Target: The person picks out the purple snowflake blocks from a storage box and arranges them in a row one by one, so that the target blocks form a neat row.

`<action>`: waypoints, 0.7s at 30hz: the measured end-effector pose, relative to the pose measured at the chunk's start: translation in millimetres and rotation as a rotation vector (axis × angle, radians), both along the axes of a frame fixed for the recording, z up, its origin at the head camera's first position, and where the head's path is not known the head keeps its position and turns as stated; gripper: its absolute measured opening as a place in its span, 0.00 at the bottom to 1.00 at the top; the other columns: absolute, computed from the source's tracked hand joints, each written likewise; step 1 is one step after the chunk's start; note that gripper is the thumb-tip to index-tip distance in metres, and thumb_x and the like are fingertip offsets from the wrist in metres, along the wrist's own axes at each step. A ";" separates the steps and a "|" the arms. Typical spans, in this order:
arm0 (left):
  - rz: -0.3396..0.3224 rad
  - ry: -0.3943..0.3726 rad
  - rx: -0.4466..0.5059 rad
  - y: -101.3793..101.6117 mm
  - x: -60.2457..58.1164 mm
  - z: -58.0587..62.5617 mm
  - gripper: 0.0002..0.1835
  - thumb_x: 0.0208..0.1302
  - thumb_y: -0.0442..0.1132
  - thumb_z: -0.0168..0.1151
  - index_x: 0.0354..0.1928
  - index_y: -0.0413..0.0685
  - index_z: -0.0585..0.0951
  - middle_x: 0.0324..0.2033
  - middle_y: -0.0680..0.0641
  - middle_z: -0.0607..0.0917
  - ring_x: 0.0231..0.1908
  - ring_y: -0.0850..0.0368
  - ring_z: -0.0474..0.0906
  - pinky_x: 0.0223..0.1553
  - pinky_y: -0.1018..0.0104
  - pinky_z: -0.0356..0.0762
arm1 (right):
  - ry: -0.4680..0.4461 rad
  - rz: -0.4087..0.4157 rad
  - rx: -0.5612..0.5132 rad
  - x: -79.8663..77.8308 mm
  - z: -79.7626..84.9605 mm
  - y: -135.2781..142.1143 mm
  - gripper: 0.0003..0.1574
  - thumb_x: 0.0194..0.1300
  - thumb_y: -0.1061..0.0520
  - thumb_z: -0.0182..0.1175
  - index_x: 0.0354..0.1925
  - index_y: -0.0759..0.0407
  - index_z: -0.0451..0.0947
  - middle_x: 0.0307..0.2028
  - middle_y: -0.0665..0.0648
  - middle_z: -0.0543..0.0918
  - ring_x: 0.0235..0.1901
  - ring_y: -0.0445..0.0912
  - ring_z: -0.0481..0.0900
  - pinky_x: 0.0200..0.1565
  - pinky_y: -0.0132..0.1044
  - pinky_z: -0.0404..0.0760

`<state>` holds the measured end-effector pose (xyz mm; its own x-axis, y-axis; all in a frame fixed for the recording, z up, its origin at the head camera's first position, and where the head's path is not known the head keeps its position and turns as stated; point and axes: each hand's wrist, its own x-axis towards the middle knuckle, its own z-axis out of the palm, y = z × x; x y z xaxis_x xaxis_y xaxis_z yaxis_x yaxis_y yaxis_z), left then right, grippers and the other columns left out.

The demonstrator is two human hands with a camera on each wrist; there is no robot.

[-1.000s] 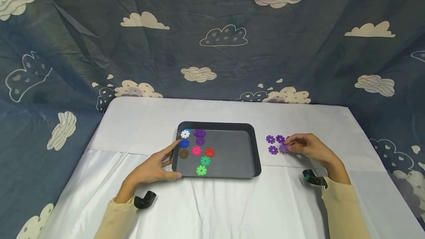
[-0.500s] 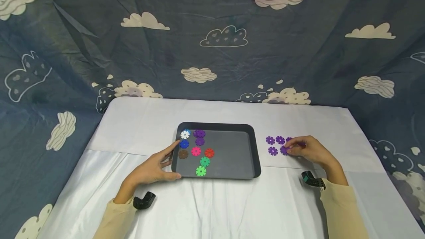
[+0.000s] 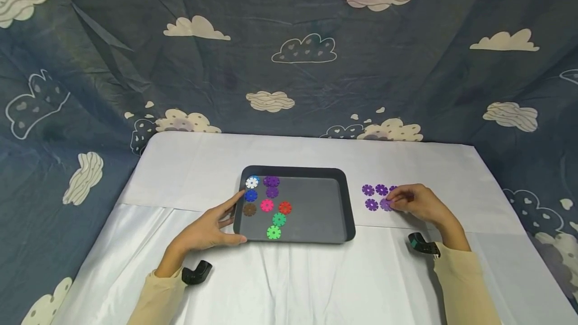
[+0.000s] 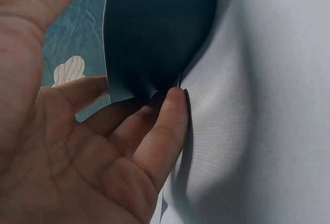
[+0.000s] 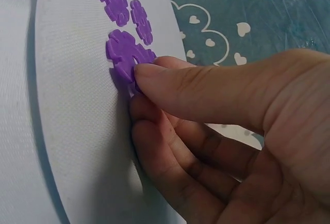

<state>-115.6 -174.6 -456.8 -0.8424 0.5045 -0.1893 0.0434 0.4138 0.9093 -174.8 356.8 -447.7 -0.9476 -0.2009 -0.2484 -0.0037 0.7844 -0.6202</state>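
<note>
In the head view my right hand (image 3: 422,207) pinches a purple snowflake building disc (image 3: 385,204) at the right of the table. Close up in the right wrist view, the thumb lies on this notched disc (image 5: 122,54), tilted up, with the fingers beneath it. Several other purple discs (image 3: 372,204) lie around it, one partly hidden by the hand. My left hand (image 3: 205,229) rests against the left side of a dark grey tray (image 3: 316,209), fingers spread, thumb at the near left corner. In the left wrist view fingertips touch the tray's wall (image 4: 160,28).
Inside the tray lie discs in several colours, among them white (image 3: 252,182), blue (image 3: 251,195), brown (image 3: 249,209), pink (image 3: 267,205), red (image 3: 285,207) and green (image 3: 273,232). A white cloth (image 3: 307,280) covers the table. A dark cloud-patterned curtain (image 3: 244,74) hangs behind.
My right hand has shifted slightly down and left, staying at the same purple disc, which now lies in line with its neighbours. The left hand and tray have not visibly moved.
</note>
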 end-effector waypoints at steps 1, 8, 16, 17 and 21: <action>0.002 -0.001 0.000 0.1 0.1 0.2 0.61 0.52 0.43 0.80 0.81 0.58 0.47 0.79 0.39 0.47 0.77 0.41 0.49 0.71 0.54 0.68 | 0.006 0.001 0.003 0.0 0.1 -0.5 0.11 0.63 0.62 0.68 0.44 0.65 0.85 0.37 0.59 0.85 0.35 0.48 0.78 0.32 0.27 0.81; 0.004 0.004 0.002 -0.3 0.4 1.0 0.61 0.52 0.44 0.80 0.81 0.57 0.48 0.79 0.38 0.48 0.77 0.40 0.50 0.71 0.52 0.69 | 0.021 -0.001 0.011 -0.4 1.0 -2.9 0.10 0.63 0.62 0.68 0.43 0.64 0.85 0.36 0.58 0.85 0.35 0.48 0.77 0.31 0.28 0.80; -0.001 -0.006 0.012 -0.4 0.7 -0.2 0.61 0.52 0.43 0.79 0.81 0.58 0.47 0.79 0.38 0.47 0.77 0.40 0.49 0.72 0.51 0.68 | 0.022 -0.001 0.010 1.1 -1.5 -1.2 0.10 0.63 0.62 0.68 0.44 0.65 0.84 0.36 0.58 0.85 0.35 0.48 0.76 0.31 0.28 0.79; -0.001 -0.005 0.012 -0.3 0.6 -0.2 0.61 0.52 0.43 0.79 0.81 0.58 0.47 0.79 0.39 0.47 0.77 0.40 0.48 0.72 0.51 0.68 | 0.024 0.001 0.007 1.1 -1.8 -0.7 0.11 0.63 0.62 0.68 0.44 0.65 0.84 0.36 0.58 0.85 0.35 0.48 0.77 0.31 0.28 0.79; -0.003 -0.001 0.012 -0.2 0.0 -0.1 0.61 0.52 0.43 0.80 0.81 0.57 0.47 0.79 0.38 0.47 0.77 0.40 0.48 0.72 0.51 0.68 | 0.040 0.007 0.005 1.1 -2.4 0.9 0.11 0.63 0.62 0.68 0.44 0.64 0.85 0.36 0.59 0.85 0.35 0.47 0.77 0.31 0.28 0.79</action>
<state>-115.6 -174.8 -456.9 -0.8408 0.5091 -0.1841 0.0439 0.4031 0.9141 -173.7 357.7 -450.1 -0.9555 -0.2062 -0.2111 -0.0339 0.7873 -0.6156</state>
